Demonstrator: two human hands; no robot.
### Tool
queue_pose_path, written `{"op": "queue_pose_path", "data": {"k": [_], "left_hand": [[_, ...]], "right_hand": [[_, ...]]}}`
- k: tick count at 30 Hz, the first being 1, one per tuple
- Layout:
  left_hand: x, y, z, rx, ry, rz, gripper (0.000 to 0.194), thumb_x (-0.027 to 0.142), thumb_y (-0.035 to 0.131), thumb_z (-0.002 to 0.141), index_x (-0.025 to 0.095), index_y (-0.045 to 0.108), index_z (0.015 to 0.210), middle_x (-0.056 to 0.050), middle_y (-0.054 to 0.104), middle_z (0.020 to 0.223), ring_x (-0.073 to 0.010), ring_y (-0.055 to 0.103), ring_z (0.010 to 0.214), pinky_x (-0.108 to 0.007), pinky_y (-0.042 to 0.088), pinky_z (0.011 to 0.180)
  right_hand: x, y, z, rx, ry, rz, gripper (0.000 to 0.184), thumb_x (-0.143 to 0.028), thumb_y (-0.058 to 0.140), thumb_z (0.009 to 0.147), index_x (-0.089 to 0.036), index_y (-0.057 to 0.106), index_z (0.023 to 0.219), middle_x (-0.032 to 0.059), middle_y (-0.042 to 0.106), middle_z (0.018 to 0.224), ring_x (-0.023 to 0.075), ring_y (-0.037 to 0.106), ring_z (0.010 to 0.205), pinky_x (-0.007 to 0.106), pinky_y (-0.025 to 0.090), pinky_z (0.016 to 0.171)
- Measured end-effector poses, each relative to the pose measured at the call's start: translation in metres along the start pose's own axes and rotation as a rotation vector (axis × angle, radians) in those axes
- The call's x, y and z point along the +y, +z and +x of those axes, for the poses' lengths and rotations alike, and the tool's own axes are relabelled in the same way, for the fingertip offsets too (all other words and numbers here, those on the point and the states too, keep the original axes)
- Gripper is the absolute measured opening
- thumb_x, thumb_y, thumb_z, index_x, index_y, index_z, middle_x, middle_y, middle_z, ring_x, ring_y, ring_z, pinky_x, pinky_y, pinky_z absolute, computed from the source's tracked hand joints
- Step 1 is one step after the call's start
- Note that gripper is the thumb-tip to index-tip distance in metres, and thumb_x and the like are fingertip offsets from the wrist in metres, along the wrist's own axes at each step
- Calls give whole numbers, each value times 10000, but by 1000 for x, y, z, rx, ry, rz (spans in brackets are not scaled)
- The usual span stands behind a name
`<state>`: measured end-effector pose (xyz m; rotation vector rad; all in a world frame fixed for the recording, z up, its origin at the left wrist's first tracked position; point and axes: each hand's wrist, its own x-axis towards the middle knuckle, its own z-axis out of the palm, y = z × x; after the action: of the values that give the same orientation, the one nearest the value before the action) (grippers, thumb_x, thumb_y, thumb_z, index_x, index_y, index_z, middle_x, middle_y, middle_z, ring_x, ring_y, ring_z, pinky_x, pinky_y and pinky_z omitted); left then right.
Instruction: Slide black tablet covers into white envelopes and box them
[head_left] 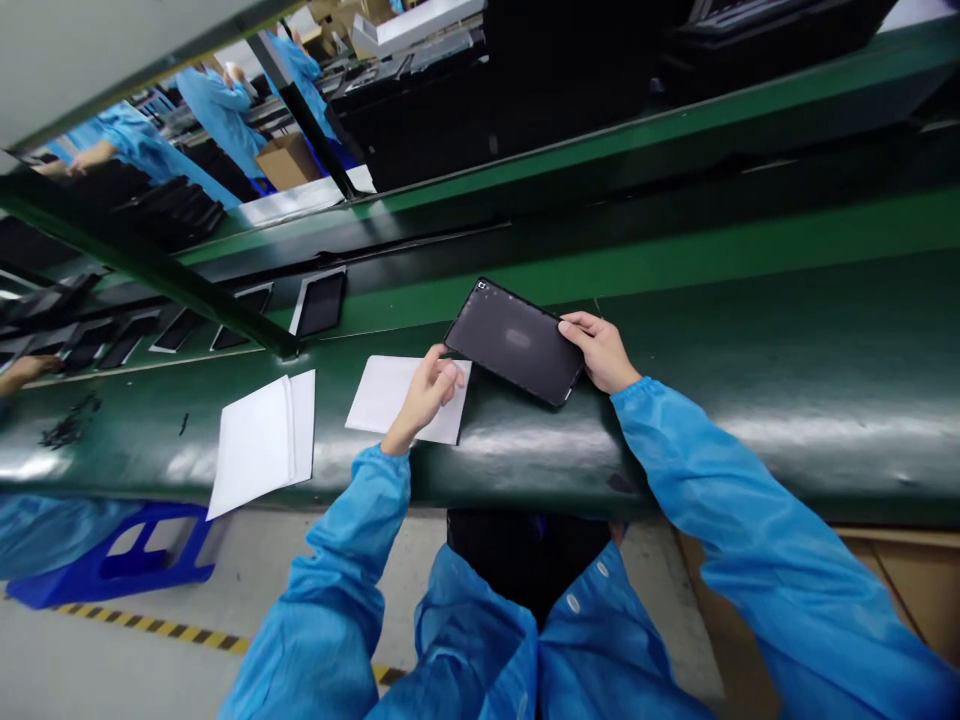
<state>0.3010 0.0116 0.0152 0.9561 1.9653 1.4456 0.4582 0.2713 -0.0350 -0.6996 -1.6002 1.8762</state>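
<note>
A dark tablet [516,340] with its back facing up and a small camera cutout at one corner is tilted above the green conveyor belt [675,430]. My right hand [600,350] is shut on its right edge. My left hand [426,392] is over a white paper sheet [397,400], its fingertips at the tablet's lower left edge. I cannot tell whether it grips the sheet or the tablet. A folded white paper sleeve [262,440] lies on the belt to the left.
Several dark tablet panels [319,305] lie along the belt's far left. A green rail [142,265] crosses above it. Beyond, co-workers in blue smocks [221,115] stand by a cardboard box [285,160]. A blue stool [112,560] and yellow-black floor tape [150,628] are below left.
</note>
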Motion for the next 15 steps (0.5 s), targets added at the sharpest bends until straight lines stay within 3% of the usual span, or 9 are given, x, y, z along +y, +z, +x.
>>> {"op": "queue_pose_path", "data": {"k": [2,5,8,10,12,15], "left_hand": [[-2,11,17,14,-51,-192,611,757,724,809,216,603,1064,28,668,668,-78,450,404,-219,330,420],[-10,28,27,115,-81,-286,601,760,781,759,210,544,814,44,579,539,-77,467,371,-207,313,379],[-16,36,25,274,-3,-316,609,773,762,791,213,525,746,42,553,519,-89,505,380,-211,337,379],[-17,31,23,311,37,-301,611,798,711,825,218,533,748,31,555,537,-106,519,403,-231,352,398],[-15,19,20,259,83,-166,591,786,675,858,220,548,749,15,555,568,-124,530,457,-259,375,449],[-8,-3,10,142,171,287,484,668,712,875,222,561,764,3,560,638,-150,538,572,-294,404,574]], "right_hand": [[-1,2,-4,-6,0,-16,518,-644,908,639,-244,722,911,28,759,923,240,712,877,375,601,796],[-3,7,-11,-33,20,36,527,-657,907,668,-261,714,957,25,761,968,253,722,931,394,609,836],[-6,15,-20,-142,52,193,565,-625,933,678,-289,713,1075,27,782,1115,274,730,1085,429,608,964],[-8,21,-25,-233,94,252,616,-557,979,645,-285,717,1132,40,789,1198,293,716,1189,472,578,1069],[-9,24,-27,-276,141,265,640,-490,1010,613,-270,727,1143,52,798,1221,312,701,1251,512,545,1137],[-10,22,-23,-229,165,305,623,-461,1012,603,-273,736,1129,43,806,1226,324,689,1300,538,540,1163]]}}
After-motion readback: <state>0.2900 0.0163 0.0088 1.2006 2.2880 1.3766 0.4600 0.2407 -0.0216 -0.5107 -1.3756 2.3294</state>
